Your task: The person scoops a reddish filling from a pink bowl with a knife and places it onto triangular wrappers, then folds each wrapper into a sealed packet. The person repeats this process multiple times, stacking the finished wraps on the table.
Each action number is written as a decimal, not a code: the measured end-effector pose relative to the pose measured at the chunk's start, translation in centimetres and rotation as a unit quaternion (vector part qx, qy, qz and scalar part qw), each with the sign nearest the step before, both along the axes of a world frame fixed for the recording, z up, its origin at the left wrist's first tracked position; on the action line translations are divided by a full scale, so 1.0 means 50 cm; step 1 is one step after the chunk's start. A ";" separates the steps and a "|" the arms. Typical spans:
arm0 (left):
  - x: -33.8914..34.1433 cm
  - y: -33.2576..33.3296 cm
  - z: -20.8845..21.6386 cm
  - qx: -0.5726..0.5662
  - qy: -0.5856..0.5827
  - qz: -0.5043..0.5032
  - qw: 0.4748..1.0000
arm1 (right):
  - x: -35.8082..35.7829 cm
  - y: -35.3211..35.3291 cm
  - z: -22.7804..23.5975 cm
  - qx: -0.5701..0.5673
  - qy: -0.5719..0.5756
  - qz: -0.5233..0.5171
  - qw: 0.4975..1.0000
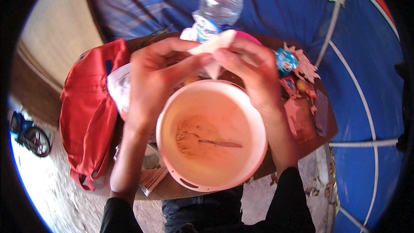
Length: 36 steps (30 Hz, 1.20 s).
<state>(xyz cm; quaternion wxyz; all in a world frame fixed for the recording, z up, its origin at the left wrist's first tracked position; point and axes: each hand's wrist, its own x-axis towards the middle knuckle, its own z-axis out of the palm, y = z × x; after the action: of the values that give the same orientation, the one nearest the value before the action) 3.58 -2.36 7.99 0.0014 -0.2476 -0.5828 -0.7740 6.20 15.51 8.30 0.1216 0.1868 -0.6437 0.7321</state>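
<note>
Above the far rim of a wide pinkish-white plastic basin (pixel 215 97), my left hand (pixel 155 69) and my right hand (pixel 252 67) pinch a white folded sheet (pixel 219 41) between thumbs and fingers. Its pointed corners stick out upward and below the thumbs. Whether it is paper or a thin wrapper, I cannot tell. Inside the basin, some brown crumbly or powdery matter (pixel 187 140) lies on the left of the bottom. A thin utensil (pixel 222 143) rests across the bottom beside it; blur hides its exact kind. Both hands are slightly smeared by motion.
Beyond my hands stands a large clear water bottle (pixel 222 6) with a blue cap. A red cloth bag (pixel 92 108) hangs over the table's left side, next to a clear plastic bag (pixel 120 84). Blue packets (pixel 286 61) lie at right. Blue tarpaulin (pixel 142 8) hangs behind.
</note>
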 end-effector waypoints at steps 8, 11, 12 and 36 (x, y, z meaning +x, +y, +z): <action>0.000 0.015 -0.002 -0.031 -0.008 -0.018 0.999 | 0.007 0.011 0.019 -0.049 -0.023 0.030 0.998; 0.007 0.025 -0.001 -0.060 -0.027 0.011 0.998 | 0.014 0.023 0.024 -0.025 -0.074 0.055 0.995; 0.013 0.026 -0.002 -0.049 0.006 -0.012 0.999 | 0.018 0.033 0.025 -0.028 -0.045 0.043 0.998; -0.026 -0.016 -0.021 -0.065 0.042 0.007 0.997 | 0.150 0.696 -0.243 0.298 -0.177 -0.467 0.813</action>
<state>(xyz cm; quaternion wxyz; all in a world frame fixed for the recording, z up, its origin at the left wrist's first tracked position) 2.28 -3.14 6.95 0.0152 -0.2754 -0.6328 -0.7235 13.68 50.30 -3.85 0.2709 -0.2423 -0.8508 0.3796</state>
